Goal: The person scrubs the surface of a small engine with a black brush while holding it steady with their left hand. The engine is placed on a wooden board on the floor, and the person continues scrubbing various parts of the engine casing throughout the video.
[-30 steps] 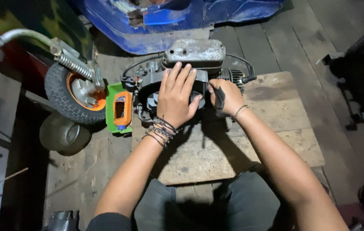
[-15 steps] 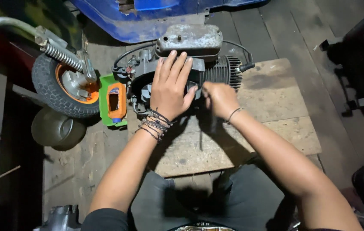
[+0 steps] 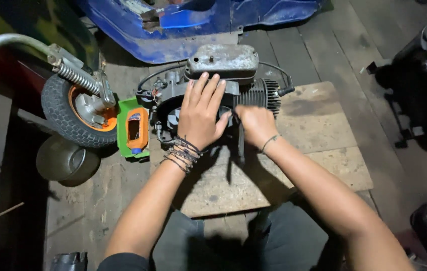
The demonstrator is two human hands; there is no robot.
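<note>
Dark floor planks [image 3: 98,221] ran under everything, with a blue body panel [image 3: 213,20] along the top edge. Below it a pale board [image 3: 319,135] carried the engine [image 3: 213,90], which sat at the board's upper left corner; the board's right half and near edge lay bare. A small wheel [image 3: 75,113] stood left of the engine. Between them lay a green package [image 3: 125,128] with an orange, rounded label [image 3: 137,131]. The left hand [image 3: 201,115] rested flat and spread on the engine. The right hand [image 3: 256,125] was clenched round a dark tool [image 3: 241,145] just beside it.
</note>
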